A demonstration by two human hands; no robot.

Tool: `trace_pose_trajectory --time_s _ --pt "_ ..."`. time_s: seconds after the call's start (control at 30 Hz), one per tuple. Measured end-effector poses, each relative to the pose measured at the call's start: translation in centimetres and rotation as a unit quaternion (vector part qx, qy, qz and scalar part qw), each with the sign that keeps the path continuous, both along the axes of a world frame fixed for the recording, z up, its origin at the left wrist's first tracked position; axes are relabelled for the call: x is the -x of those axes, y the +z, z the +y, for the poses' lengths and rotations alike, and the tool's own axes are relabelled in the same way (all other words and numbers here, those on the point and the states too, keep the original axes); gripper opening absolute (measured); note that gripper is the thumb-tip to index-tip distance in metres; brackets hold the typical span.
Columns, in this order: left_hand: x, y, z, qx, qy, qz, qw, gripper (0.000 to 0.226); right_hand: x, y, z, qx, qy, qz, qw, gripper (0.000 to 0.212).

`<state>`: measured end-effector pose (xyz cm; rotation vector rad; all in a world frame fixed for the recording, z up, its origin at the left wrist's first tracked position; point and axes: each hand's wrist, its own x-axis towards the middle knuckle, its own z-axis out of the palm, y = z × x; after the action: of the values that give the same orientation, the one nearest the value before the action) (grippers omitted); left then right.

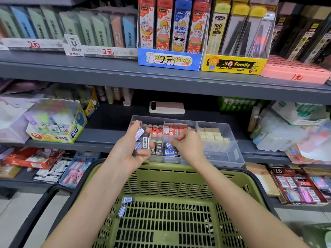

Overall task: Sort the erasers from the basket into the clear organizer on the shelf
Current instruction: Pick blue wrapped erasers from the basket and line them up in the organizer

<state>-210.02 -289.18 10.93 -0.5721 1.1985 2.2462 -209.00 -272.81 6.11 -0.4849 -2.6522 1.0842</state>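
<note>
Basket (179, 183), green slatted plastic, nearest me; its near rim runs out of view below. Contents: two loose erasers (127, 199) in dark sleeves with pale labels, lying close together at the left of its floor, print too small to read. Left grip (129, 149), above the basket's far rim: fingers and thumb curled round a handful of erasers (143, 138) in black and white sleeves; the count is unclear because my fingers cover some. Right grip (188, 145), over the organizer's front: fingers curled tight, and I cannot tell whether they pinch anything. Clear organizer (223, 153) on the shelf (107, 135), just behind the basket, its front-left partly hidden by my hands. Compartments: black 2B erasers (158, 149) and blue-white erasers (170, 152) in front; orange-red erasers (155, 129) back left; red-and-white erasers (174, 129) back middle; cream erasers (213, 135) right. Behind it, a pale phone (166, 107) lying flat.
</note>
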Motion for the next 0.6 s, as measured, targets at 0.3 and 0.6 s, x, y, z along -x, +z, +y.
trace_pose_trajectory --time_s 0.3,0.6 --pt "-0.1 -0.2 0.6 0.007 -0.029 0.000 1.000 0.025 -0.9 0.8 -0.3 -0.261 0.038 -0.041 0.964 0.030" --pt "-0.4 -0.6 1.9 0.022 0.009 0.026 0.999 0.032 -3.7 2.7 -3.3 0.037 0.138 0.105 0.984 0.012"
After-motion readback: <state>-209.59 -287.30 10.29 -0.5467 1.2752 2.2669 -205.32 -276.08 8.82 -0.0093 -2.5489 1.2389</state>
